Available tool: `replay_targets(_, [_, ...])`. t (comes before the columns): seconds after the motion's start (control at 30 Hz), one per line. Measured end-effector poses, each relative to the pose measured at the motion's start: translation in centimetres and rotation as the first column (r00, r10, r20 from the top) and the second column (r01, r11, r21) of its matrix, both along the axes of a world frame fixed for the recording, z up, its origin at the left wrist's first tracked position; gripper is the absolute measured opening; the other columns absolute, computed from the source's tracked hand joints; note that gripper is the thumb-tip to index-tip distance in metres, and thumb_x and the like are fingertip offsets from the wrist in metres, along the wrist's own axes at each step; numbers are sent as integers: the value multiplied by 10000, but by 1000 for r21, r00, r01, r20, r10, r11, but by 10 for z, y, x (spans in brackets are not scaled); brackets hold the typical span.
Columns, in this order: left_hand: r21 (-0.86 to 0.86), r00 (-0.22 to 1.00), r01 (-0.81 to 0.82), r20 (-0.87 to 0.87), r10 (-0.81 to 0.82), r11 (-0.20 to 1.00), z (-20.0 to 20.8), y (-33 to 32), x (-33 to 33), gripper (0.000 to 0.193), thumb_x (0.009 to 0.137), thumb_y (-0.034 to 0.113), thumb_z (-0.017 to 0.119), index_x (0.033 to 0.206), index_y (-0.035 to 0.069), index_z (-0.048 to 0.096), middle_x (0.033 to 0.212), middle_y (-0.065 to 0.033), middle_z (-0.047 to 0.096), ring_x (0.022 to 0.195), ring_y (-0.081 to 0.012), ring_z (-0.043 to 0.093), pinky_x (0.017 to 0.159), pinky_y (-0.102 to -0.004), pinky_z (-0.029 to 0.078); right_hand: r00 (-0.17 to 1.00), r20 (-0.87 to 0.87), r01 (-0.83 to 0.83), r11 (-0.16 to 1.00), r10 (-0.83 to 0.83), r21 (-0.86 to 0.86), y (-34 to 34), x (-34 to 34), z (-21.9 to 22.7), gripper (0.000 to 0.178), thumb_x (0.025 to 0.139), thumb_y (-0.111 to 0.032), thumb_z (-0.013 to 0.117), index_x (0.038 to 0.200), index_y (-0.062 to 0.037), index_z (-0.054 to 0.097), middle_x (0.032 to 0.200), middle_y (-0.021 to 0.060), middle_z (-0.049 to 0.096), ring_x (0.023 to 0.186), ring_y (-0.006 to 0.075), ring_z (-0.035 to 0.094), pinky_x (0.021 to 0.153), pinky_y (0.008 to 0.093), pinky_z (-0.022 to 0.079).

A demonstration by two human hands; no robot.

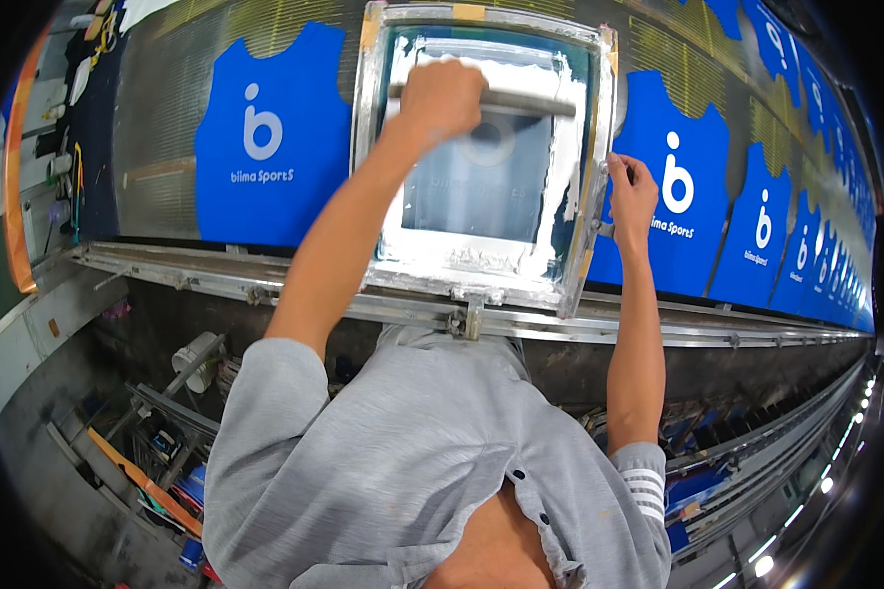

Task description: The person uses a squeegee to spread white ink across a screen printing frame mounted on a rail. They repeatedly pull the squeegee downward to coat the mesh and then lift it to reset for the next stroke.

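My left hand (446, 98) is closed around the handle of a squeegee (530, 103), which lies across the far part of a screen-printing frame (604, 108). White ink (467, 253) coats the mesh around a see-through middle, where a pale round emblem shows faintly. At the frame's right side, my right hand (635, 201) has its fingers curled against the metal edge. Beneath that hand lies a blue sleeveless vest (692, 255) with a white printed emblem. Another printed blue vest (309, 98) is spread flat left of the frame.
More printed blue vests (761, 221) run in a row along the long table to the right. A metal rail (638, 329) edges the table's near side. Below left are a white bucket (196, 358) and an orange strip (142, 471) among clutter.
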State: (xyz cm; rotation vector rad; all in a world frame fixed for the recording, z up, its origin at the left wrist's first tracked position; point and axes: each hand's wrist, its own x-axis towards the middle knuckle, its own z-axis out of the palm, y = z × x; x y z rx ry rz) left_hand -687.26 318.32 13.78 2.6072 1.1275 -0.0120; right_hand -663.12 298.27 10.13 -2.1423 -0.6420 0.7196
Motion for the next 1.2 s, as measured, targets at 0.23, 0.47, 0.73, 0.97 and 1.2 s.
replay_targets(0.23, [120,935,-59,354,13,991,-15,-200,-84,393,724,-53,628,1093,48,718,1040,-117,748,1016,-308,713,827,-419,573,997,79,14,999,-18,43,5,3,-10,380,927,-294,704,1108,40,725,888,109,723,811,163,636,744,319,501])
replay_targets(0.47, [54,938,-42,347,20,998,-1,-223,-129,432,712,-31,638,1136,31,690,1138,-114,722,1052,-297,697,828,-412,568,996,78,20,972,-39,232,2,0,-17,243,962,-194,656,1025,29,729,873,39,694,764,109,570,689,269,461])
replay_targets(0.73, [-45,951,-59,302,70,997,7,-134,-266,205,669,18,662,858,87,702,782,-107,693,752,-341,690,635,-467,525,990,138,-56,943,11,327,71,-167,-31,177,950,-171,658,997,-26,748,881,102,734,796,184,674,712,352,525])
replay_targets(0.97, [-73,993,-35,112,43,997,25,-68,-391,325,706,-53,622,973,94,735,879,-108,727,801,-348,689,675,-452,529,998,-12,62,946,-62,318,124,-321,-27,201,946,-163,663,973,26,725,799,56,705,706,102,586,648,296,480])
replay_targets(1.2, [-129,998,-27,50,34,991,23,-54,-402,320,723,-31,621,986,93,755,866,-126,733,789,-353,697,681,-457,535,996,72,35,970,-54,242,134,-334,-29,234,946,-196,635,989,16,723,874,153,736,788,261,682,734,374,520])
